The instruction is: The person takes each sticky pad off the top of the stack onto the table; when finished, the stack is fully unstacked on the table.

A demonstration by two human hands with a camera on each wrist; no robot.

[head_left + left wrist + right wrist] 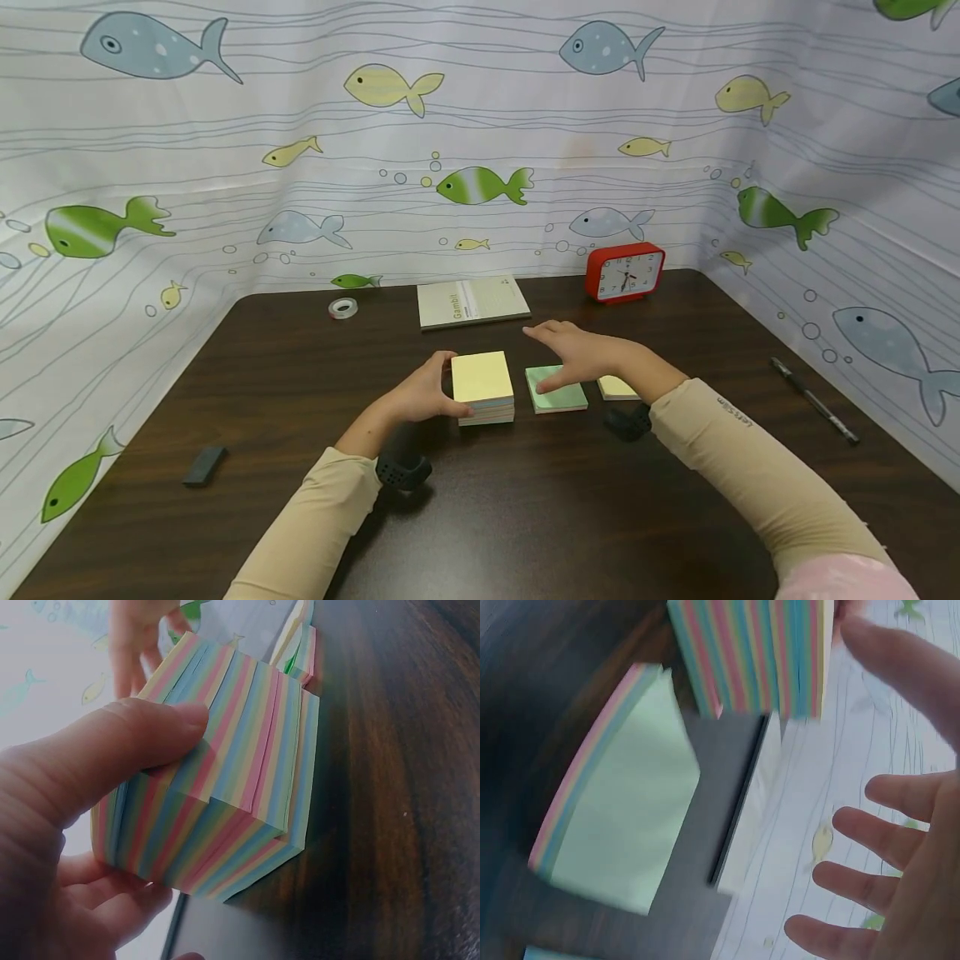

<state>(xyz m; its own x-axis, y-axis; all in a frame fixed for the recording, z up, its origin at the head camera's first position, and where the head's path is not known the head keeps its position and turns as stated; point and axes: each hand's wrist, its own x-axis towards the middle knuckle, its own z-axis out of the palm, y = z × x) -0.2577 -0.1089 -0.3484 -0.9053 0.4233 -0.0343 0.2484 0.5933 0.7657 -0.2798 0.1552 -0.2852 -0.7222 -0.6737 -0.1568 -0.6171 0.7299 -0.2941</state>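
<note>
A tall stack of sticky note pads [482, 379] with a yellow top stands mid-table, its sides striped pink, yellow, blue and green in the left wrist view. My left hand [422, 390] grips this stack from the left, the thumb [142, 731] on its near side and the fingers round the far side. To the right, my right hand [581, 354] hovers with fingers spread, holding nothing. Below it lies a thin green-topped sticky note pad [561, 398], a little apart from the stack. A yellow-topped pad [618, 388] is partly hidden behind the right wrist.
At the back lie a roll of tape [342, 309] and a Gambit notebook [472, 302], with a red alarm clock [626, 272] at the back right. A pen [813, 400] lies at the right edge. A small dark block [205, 466] sits at left. Fish-print curtains surround the table.
</note>
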